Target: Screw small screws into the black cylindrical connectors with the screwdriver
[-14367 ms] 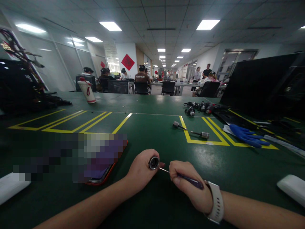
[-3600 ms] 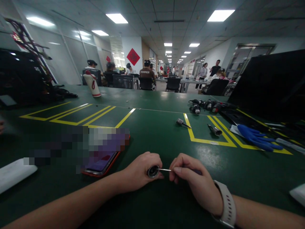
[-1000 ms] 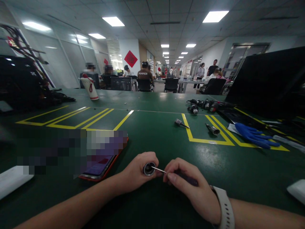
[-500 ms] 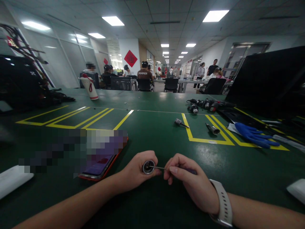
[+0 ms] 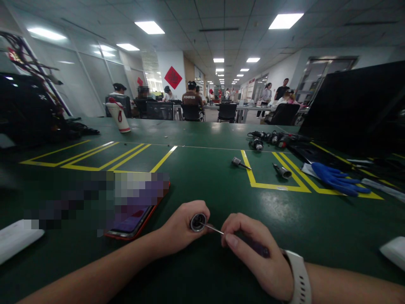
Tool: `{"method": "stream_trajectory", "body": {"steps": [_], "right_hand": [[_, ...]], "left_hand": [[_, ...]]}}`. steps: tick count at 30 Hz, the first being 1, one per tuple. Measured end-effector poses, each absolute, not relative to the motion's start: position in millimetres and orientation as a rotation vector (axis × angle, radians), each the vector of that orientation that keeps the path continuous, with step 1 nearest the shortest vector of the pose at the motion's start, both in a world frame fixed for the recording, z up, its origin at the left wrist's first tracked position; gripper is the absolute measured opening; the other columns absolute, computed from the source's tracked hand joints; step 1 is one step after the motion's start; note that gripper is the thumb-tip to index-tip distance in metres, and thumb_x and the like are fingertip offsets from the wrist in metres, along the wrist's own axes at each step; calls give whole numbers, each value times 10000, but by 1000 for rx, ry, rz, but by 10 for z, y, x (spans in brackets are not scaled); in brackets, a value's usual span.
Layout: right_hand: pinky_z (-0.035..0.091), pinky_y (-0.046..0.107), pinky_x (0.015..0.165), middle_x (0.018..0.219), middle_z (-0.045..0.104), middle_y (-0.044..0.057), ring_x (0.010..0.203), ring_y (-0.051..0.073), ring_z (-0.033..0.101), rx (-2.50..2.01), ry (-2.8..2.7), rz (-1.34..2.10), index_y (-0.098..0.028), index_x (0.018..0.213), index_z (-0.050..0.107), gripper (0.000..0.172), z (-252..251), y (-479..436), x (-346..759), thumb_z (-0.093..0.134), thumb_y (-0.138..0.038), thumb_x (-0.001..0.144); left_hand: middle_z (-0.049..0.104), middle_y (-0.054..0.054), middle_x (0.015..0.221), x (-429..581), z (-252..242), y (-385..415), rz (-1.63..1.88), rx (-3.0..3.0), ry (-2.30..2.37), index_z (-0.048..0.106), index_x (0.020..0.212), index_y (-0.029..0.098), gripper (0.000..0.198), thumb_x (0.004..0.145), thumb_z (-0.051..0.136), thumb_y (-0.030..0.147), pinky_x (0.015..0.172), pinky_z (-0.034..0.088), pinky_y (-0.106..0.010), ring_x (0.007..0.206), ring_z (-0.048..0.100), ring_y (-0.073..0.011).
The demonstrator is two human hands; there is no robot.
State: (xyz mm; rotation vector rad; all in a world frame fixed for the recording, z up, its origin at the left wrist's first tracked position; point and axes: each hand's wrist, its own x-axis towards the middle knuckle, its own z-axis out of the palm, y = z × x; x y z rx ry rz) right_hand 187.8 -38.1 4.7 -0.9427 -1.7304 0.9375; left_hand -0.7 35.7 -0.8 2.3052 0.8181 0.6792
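My left hand [image 5: 181, 221] is closed around a round metal housing [image 5: 198, 222], its open end facing me and its inside dark. In my right hand [image 5: 257, 249] is a slim screwdriver [image 5: 215, 229] with a thin steel shaft and a dark purple handle, partly covered by the fingers. The shaft slants up to the left, and its tip is at the housing's open mouth. How deep the tip sits I cannot tell. Beyond my hands lie a metal spindle part [image 5: 241, 163] with a thin shaft and a cone-shaped metal sleeve [image 5: 282, 171].
A phone in a red case [image 5: 133, 223] lies left of my hands. At the right are a blue glove [image 5: 337, 177], black tool parts [image 5: 274, 138] and a large dark screen [image 5: 357, 105]. A white cup [image 5: 119, 116] stands at the far left. People sit at desks beyond.
My right hand has shifted slightly right and down, tilting the screwdriver's shaft more steeply. The housing has turned a little in my left hand.
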Motion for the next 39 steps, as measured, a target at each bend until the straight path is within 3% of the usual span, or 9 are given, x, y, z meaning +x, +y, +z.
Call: {"method": "stream_trajectory", "body": {"steps": [11,26,39], "right_hand": [[434,302,667,817,574,59,772,169,518,-859,-2035,558,-164,838,523,116,14,-438,1777,437,-86,838],[466,278,616,824,585,67,751,174,522,-841,-2194,354,-163,829,519,135,-18,-451,1755,428,-64,814],[470,295,610,794,581,68,730,178,521,-879,-2160,410,-170,822,511,121,12,-457,1756,425,-85,825]], "left_hand": [[465,39,624,18,3,344,773,2249,952,456,634,180,174,734,593,218,553,344,-235,583,435,-115],[450,48,612,25,27,326,822,2203,1006,452,620,182,199,732,610,228,548,356,-232,572,435,-112],[466,41,616,37,25,282,834,2323,1026,449,622,189,188,761,572,217,549,352,-238,594,454,-122]]}}
